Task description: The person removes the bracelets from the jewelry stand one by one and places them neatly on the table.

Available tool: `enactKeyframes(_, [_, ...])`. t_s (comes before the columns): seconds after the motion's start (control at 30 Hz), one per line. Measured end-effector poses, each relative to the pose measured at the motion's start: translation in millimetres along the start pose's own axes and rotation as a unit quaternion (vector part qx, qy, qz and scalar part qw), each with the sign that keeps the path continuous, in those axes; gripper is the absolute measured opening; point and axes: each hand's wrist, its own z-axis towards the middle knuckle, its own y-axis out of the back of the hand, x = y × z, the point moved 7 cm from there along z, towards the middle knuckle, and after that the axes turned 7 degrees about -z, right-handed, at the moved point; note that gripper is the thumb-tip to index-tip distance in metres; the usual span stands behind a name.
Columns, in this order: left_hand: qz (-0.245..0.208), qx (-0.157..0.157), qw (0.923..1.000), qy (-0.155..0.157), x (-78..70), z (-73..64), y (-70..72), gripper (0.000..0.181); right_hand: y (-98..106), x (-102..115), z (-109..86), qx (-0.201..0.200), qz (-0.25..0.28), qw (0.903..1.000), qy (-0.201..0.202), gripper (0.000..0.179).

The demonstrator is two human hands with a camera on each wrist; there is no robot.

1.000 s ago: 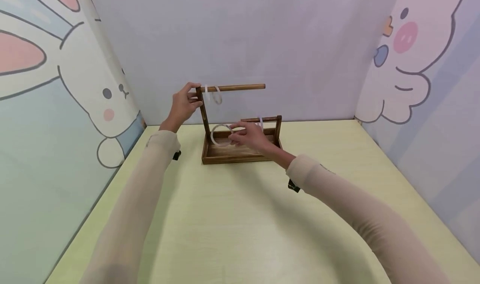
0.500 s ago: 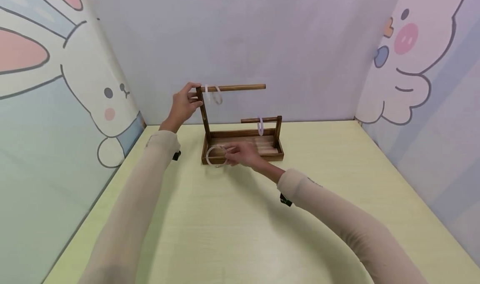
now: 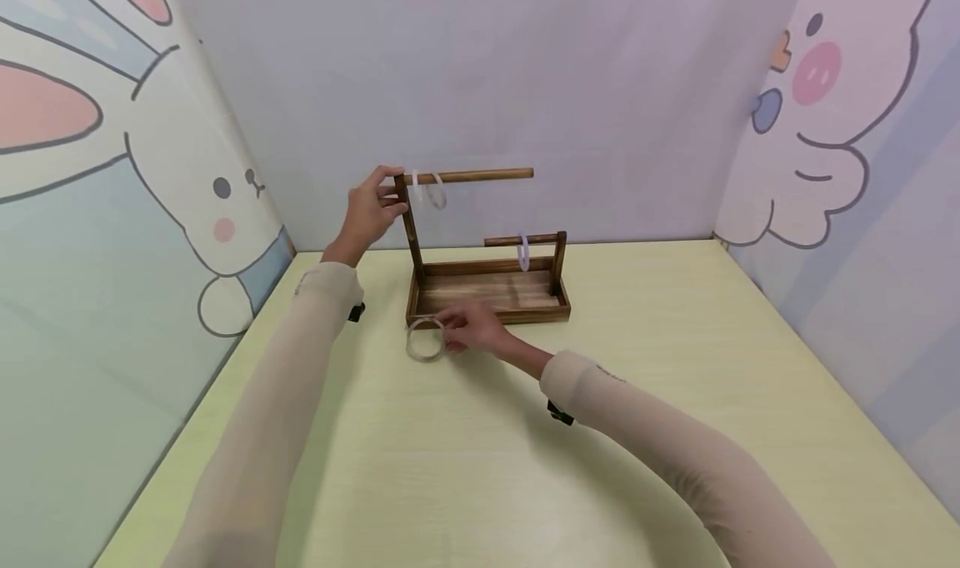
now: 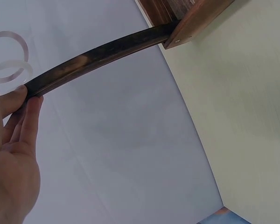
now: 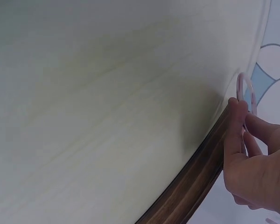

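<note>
My left hand point(image 3: 367, 214) grips the top of the tall post point(image 3: 412, 239) of a dark wooden bangle rack, thumb on one side and fingers on the other in the left wrist view. A pale, translucent bangle point(image 3: 426, 359) is pinched between the thumb and fingers of my right hand point(image 3: 476, 328). It stands upright before the rack's tray point(image 3: 517, 316), overlapping its front left corner in the head view. From the upper rod point(image 3: 487, 174) hang a white bangle point(image 3: 416, 186) and a clear one point(image 3: 440, 193), both near the post.
A lilac bangle point(image 3: 523, 256) hangs on the lower rod point(image 3: 502, 241), which a short post point(image 3: 559, 260) carries at the tray's right end. The rack stands on a pale wooden table point(image 3: 465, 468), close to the back wall point(image 3: 615, 118). Cartoon-printed side walls flank it.
My right hand has brought the bangle from above the tray, forward and down to the tray's front left. The left hand keeps its grip on the post.
</note>
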Motion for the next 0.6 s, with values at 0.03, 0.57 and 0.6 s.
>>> enactKeyframes(0.03, [0.001,0.0,1.0,-0.001,0.5,0.4,0.1,0.06,-2,-1,0.9,0.0,-0.001,1.0,-0.001,0.031])
enactKeyframes(0.57, [-0.002,0.003,1.0,0.002,2.2,3.1,-2.7,0.06,-11,-13,11.4,-0.038,-0.008,0.9992,-0.001,0.024])
enactKeyframes(0.6, [-0.001,0.002,1.0,0.001,2.7,3.3,-2.8,0.06,-11,-13,11.2,-0.041,-0.008,0.9991,-0.003,0.024])
